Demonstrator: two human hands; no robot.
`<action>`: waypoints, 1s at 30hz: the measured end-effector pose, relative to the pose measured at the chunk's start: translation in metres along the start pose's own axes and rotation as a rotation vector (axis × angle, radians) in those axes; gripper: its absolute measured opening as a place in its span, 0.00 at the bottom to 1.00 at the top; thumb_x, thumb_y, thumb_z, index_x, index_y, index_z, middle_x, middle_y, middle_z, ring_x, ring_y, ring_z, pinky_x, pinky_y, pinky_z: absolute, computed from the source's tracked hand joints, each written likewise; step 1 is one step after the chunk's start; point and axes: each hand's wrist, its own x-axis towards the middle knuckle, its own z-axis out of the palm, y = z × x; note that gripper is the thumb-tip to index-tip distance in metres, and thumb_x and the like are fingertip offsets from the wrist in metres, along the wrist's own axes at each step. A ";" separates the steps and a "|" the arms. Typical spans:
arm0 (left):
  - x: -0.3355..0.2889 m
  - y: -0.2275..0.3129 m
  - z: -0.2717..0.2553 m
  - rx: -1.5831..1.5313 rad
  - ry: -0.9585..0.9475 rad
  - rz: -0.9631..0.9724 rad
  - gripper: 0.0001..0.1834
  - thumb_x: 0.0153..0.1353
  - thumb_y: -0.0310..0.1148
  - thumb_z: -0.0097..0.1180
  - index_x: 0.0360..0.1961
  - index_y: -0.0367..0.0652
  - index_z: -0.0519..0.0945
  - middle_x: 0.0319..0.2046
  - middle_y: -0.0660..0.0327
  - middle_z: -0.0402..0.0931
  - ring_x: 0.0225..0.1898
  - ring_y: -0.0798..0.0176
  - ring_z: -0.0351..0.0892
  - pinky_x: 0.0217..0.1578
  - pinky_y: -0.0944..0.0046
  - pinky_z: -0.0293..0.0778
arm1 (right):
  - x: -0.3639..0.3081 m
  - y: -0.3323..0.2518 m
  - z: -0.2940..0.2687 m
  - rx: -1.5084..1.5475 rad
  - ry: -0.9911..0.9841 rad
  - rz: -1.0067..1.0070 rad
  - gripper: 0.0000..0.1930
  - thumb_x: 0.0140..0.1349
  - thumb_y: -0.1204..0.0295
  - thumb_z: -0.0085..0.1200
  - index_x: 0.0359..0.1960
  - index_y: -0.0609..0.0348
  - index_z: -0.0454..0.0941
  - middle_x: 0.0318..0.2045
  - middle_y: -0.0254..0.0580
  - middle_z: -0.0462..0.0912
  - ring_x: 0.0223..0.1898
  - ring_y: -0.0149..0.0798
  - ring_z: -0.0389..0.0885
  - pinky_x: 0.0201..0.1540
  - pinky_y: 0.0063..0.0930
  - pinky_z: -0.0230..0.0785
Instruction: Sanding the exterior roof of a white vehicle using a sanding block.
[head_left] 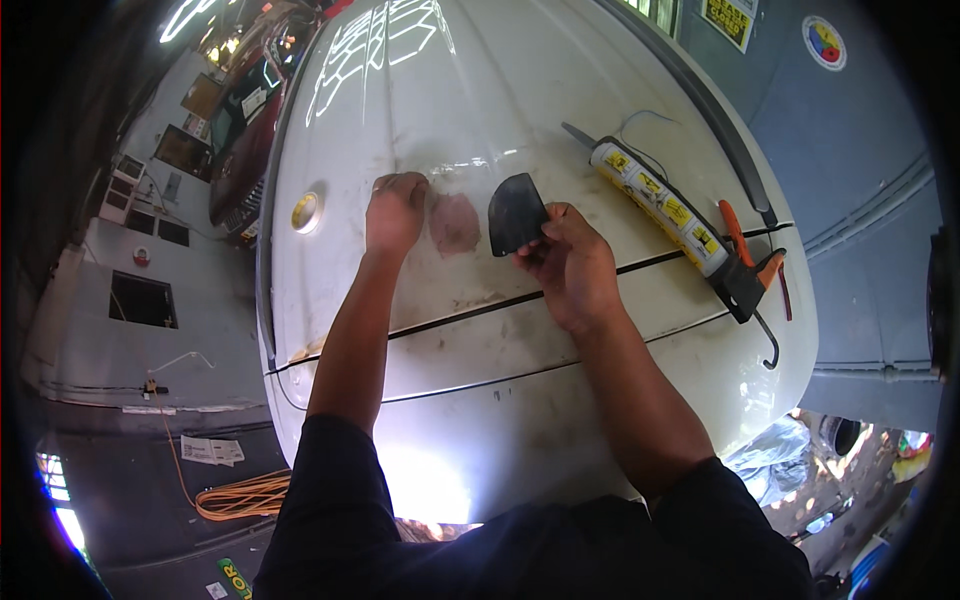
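My right hand (578,268) pinches a black shark-fin-shaped cover (516,212) by its right edge, just above the white vehicle roof (480,90). Left of the cover, a dull pinkish-red patch (456,226) shows on the roof, with dark smudges around it. My left hand (396,208) rests at the patch's left side with its fingers curled in. Whatever those fingers may hold is hidden. To the right of the cover lies a caulking gun (742,284) with orange handles, loaded with a white and yellow sealant cartridge (662,204).
A roll of tape (306,213) sits on the roof at the left. Dark rails run along both roof sides, and a dark seam crosses in front of my hands. An orange coiled cord (243,496) is on the left. Clear plastic sheeting (775,462) lies at the lower right.
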 end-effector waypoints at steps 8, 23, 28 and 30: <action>0.009 -0.001 0.004 0.012 0.020 -0.013 0.06 0.72 0.30 0.63 0.45 0.44 0.90 0.47 0.52 0.91 0.58 0.39 0.84 0.58 0.43 0.82 | 0.003 0.000 0.001 -0.022 -0.006 -0.013 0.05 0.70 0.72 0.54 0.45 0.49 0.74 0.37 0.35 0.79 0.39 0.36 0.80 0.51 0.40 0.78; -0.003 0.008 -0.003 -0.018 -0.021 -0.028 0.06 0.73 0.31 0.62 0.43 0.45 0.89 0.48 0.53 0.91 0.60 0.40 0.84 0.57 0.43 0.83 | -0.002 -0.003 0.007 -0.157 -0.028 -0.025 0.22 0.68 0.75 0.50 0.63 0.57 0.78 0.45 0.40 0.84 0.45 0.38 0.82 0.57 0.43 0.78; 0.000 0.000 -0.016 0.008 -0.002 -0.101 0.06 0.71 0.30 0.63 0.44 0.46 0.89 0.48 0.51 0.91 0.60 0.40 0.84 0.58 0.42 0.83 | -0.004 -0.001 0.022 -0.246 -0.148 0.052 0.19 0.68 0.76 0.52 0.59 0.61 0.79 0.47 0.40 0.84 0.50 0.39 0.85 0.61 0.43 0.79; -0.008 0.014 -0.021 0.001 -0.144 -0.090 0.06 0.68 0.29 0.65 0.45 0.46 0.89 0.49 0.48 0.90 0.60 0.38 0.83 0.59 0.42 0.83 | 0.003 -0.001 0.008 -0.273 -0.143 0.030 0.15 0.69 0.76 0.54 0.56 0.60 0.80 0.45 0.39 0.85 0.48 0.38 0.86 0.58 0.41 0.81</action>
